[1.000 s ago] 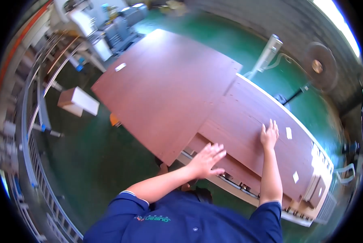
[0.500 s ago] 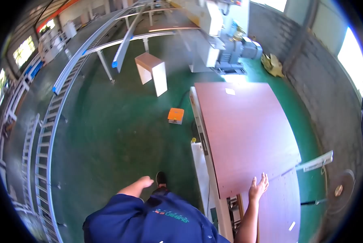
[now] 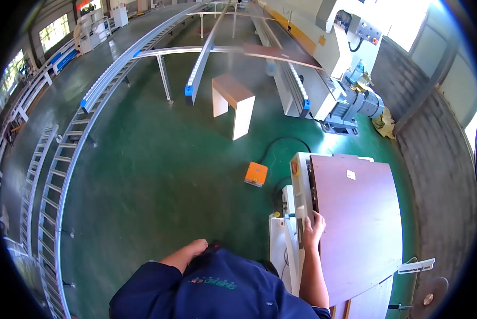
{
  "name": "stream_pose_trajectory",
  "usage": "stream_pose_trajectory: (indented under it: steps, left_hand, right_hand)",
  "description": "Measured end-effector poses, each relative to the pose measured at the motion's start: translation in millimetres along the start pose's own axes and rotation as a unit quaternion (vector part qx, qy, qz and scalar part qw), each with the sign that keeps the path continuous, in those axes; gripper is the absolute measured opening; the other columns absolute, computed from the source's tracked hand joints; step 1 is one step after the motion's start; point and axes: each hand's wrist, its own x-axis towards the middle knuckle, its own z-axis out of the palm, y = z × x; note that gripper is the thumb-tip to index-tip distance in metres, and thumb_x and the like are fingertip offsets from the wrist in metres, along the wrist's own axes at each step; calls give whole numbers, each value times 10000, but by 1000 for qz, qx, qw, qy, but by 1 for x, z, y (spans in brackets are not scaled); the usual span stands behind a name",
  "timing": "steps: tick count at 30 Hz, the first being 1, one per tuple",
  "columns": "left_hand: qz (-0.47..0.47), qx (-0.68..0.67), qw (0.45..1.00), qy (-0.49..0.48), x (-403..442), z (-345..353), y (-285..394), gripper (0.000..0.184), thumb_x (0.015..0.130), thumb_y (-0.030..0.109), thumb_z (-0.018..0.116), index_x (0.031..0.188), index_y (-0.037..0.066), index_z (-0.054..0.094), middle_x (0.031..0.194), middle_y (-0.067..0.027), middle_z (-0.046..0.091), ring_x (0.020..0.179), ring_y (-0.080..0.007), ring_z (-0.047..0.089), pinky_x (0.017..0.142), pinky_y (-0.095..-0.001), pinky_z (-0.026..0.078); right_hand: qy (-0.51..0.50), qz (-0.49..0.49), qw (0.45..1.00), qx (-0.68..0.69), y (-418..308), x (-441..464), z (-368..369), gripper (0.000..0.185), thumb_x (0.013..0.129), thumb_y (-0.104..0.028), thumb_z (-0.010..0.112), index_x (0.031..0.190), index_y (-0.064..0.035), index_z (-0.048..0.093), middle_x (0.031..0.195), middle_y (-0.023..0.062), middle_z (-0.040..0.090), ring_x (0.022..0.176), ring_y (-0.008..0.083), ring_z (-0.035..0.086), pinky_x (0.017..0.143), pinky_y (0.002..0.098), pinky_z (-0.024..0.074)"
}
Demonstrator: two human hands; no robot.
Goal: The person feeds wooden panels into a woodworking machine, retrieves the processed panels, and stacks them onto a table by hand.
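Observation:
My right hand is at the left edge of the large reddish-brown panel, fingers curled near the edge of the white machine frame beneath it; whether it grips anything is hidden. A small white label lies near the panel's far end. Beyond the near end of that panel, part of another panel shows. My left hand hangs low beside my body over the green floor, with its fingers mostly hidden.
An orange foot pedal box sits on the floor left of the machine. Farther off stand a wooden stool, roller rails and a large machine with a motor. A ladder-like conveyor runs along the left.
The view has turned toward the rails and large machine. My right hand has moved from the panel's surface to its left edge. My left hand has left the panels and dropped beside my body.

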Motion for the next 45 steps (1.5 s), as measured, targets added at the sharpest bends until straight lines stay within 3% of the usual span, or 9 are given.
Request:
stream_pose_trajectory:
  steps: [1,5,11,15,24,29,31,36,45]
  left_hand:
    - [-41,20,996,-79,2,-34,23,326,861,344,625,954,47,723,980,-192,715,896,-331,693,787,-428,534]
    - [-48,-75,991,102,43,-82,13,329,866,340,656,1024,53,693,976,-148,721,906,-299,689,787,-401,532]
    - [-128,-207,959,142,65,-102,-14,295,901,322,611,955,38,668,870,-122,702,828,-265,668,761,-384,519]
    - [-129,-155,979,40,41,-91,-53,325,937,320,499,887,33,643,897,-204,630,768,-365,583,673,-494,446]
    - [-321,83,943,30,39,-142,52,356,955,388,522,1129,106,653,1047,-154,673,946,-368,627,878,-489,484]
    - [-15,39,993,106,114,-203,44,330,922,338,558,1145,118,660,1162,-100,649,1056,-312,614,893,-439,492]
    - [-226,-421,854,206,164,-266,139,383,958,405,540,1108,64,632,1010,-69,684,923,-232,654,836,-415,524]
    - [-71,-523,828,188,282,-432,282,500,988,462,471,1201,14,538,1079,-144,638,922,-243,631,834,-412,516]
    - [245,-579,756,-183,369,-508,476,762,894,527,601,1482,112,351,1464,-120,448,1326,-293,446,1079,-492,380]
  right_hand:
    - [-26,4,999,40,-7,11,21,362,885,-142,648,1213,-6,582,1212,182,589,1165,341,510,1033,436,391]
    - [-163,140,918,334,-33,72,106,393,942,-187,631,1270,6,536,1106,110,638,968,187,610,864,319,491]
    - [-265,222,794,501,-107,234,219,420,957,-265,590,1293,-25,511,1072,115,657,939,220,649,791,335,525]
    - [-269,266,696,610,-127,394,340,532,938,-380,630,1335,-62,474,1254,160,603,1109,317,597,947,456,487]
    - [-170,260,627,714,-190,691,457,872,910,-429,655,1548,-67,182,1543,177,326,1369,343,403,1147,461,341]
    - [-111,321,529,778,-209,715,445,539,886,-247,697,1333,-56,465,1299,110,549,1209,270,528,1009,421,445]
    - [-85,318,520,788,-188,710,459,292,889,-123,663,1154,-71,552,1108,54,622,1031,218,592,835,377,496]
    - [-44,268,619,737,-193,639,390,375,865,-29,637,1208,-94,503,1071,63,611,989,241,618,843,383,521]
    - [-19,276,591,758,-157,513,310,506,838,57,597,1308,-101,496,1185,49,633,1009,210,645,836,385,547]
